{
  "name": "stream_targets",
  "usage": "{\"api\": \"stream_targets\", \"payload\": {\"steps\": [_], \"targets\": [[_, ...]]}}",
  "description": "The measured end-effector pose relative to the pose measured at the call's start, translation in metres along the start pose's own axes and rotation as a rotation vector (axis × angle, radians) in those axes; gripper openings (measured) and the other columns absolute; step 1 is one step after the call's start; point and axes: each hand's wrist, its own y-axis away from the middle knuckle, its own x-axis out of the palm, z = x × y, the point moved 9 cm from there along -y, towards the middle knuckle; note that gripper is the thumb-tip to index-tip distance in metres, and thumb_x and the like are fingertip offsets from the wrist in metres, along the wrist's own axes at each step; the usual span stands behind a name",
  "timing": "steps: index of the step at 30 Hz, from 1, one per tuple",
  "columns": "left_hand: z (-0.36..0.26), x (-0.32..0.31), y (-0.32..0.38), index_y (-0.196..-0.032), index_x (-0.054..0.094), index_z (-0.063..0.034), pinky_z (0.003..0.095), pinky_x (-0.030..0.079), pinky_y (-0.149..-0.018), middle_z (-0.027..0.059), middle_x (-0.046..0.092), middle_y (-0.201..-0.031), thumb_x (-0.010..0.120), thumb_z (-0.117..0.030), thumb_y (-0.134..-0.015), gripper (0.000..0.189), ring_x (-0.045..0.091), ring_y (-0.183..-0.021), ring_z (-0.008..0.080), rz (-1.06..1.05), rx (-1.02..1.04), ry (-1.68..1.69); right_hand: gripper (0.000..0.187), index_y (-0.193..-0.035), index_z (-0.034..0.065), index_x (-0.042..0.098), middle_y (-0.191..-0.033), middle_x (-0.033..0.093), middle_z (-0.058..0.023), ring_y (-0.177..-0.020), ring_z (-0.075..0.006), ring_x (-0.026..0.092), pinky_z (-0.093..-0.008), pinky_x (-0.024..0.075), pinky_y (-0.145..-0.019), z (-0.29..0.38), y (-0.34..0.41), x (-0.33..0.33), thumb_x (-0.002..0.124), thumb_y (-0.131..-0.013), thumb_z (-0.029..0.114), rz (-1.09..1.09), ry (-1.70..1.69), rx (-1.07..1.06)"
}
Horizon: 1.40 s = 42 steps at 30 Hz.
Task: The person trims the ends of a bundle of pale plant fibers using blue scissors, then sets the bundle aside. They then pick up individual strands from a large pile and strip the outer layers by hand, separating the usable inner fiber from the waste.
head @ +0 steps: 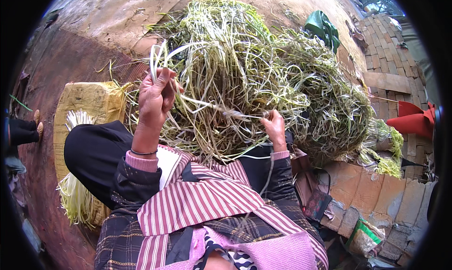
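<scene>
A large heap of long pale green and yellowish stalks (226, 68) lies before me, tangled and partly dried. My left hand (159, 93) is raised at the heap's left side, its fingers closed on several pale stalks (187, 99) that loop above the hand and trail to the right. My right hand (274, 125) pinches the thin right end of the strand, which is stretched between the two hands over the heap's near edge. A bundle of pale stalks (78, 199) lies at my left, partly hidden by my knee.
Under that bundle is a yellow woven sack (84, 97). A green cloth (322, 29) lies behind the heap, and a red cloth (413, 118) at the right. More bundles (385, 146) lie right, near cardboard (374, 192) and a green-white bag (365, 236). Another person's feet (39, 125) are at far left.
</scene>
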Motion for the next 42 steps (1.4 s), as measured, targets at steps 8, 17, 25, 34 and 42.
{"api": "stream_targets", "payload": {"steps": [8, 17, 25, 34, 42], "targets": [[0.019, 0.001, 0.003, -0.093, 0.055, -0.0090, 0.0173, 0.032, -0.034, 0.0065, 0.065, -0.062, 0.056, -0.037, -0.094, 0.028, 0.050, -0.039, 0.0073, -0.083, -0.124, -0.169, 0.031, -0.118, 0.0003, 0.054, -0.095, 0.063, -0.0052, -0.084, -0.0115, 0.057, -0.0255, 0.0472, -0.072, 0.192, 0.109, 0.117, 0.059, -0.090, 0.010, 0.787, -0.614, -0.484], [-0.041, -0.041, -0.008, -0.090, 0.057, -0.0070, 0.0188, 0.029, -0.032, 0.0019, 0.053, -0.055, 0.057, -0.026, -0.095, 0.020, 0.043, -0.038, 0.0075, -0.231, 0.194, 0.041, 0.019, -0.091, 0.0036, 0.065, -0.064, 0.047, 0.0059, -0.055, -0.0036, 0.038, -0.0210, 0.0301, -0.048, -0.025, 0.026, 0.012, 0.050, -0.095, 0.016, 0.112, -0.607, 0.046], [-0.037, -0.037, -0.006, -0.087, 0.056, -0.0077, 0.0183, 0.029, -0.032, -0.0010, 0.048, -0.053, 0.056, -0.025, -0.096, 0.019, 0.042, -0.040, 0.0065, -0.225, 0.155, 0.007, 0.017, -0.083, -0.0035, 0.060, -0.060, 0.051, 0.0014, -0.053, -0.0081, 0.043, -0.0262, 0.0328, -0.048, -0.157, -0.055, -0.060, 0.049, -0.087, 0.008, -0.248, -0.316, 0.040], [0.010, -0.025, -0.007, -0.092, 0.056, -0.0092, 0.0183, 0.024, -0.031, -0.0012, 0.053, -0.054, 0.056, -0.029, -0.096, 0.020, 0.039, -0.034, 0.0052, -0.253, -0.018, -0.142, 0.067, -0.130, -0.0002, 0.046, -0.129, 0.050, -0.0206, -0.118, -0.0313, 0.049, -0.0419, 0.0395, -0.102, 0.116, 0.046, 0.013, 0.074, -0.075, 0.024, 0.057, -0.247, -0.715], [-0.009, -0.016, -0.005, -0.104, 0.053, 0.0011, 0.0150, 0.028, -0.030, 0.0152, 0.068, -0.092, 0.049, -0.037, -0.097, 0.039, 0.045, -0.038, 0.0031, -0.143, -0.003, -0.054, 0.022, -0.093, 0.0030, 0.061, -0.059, 0.049, 0.0057, -0.047, 0.0003, 0.036, -0.0142, 0.0290, -0.041, 0.154, 0.078, 0.094, 0.046, -0.100, 0.018, 0.485, -1.020, -0.291]]}}
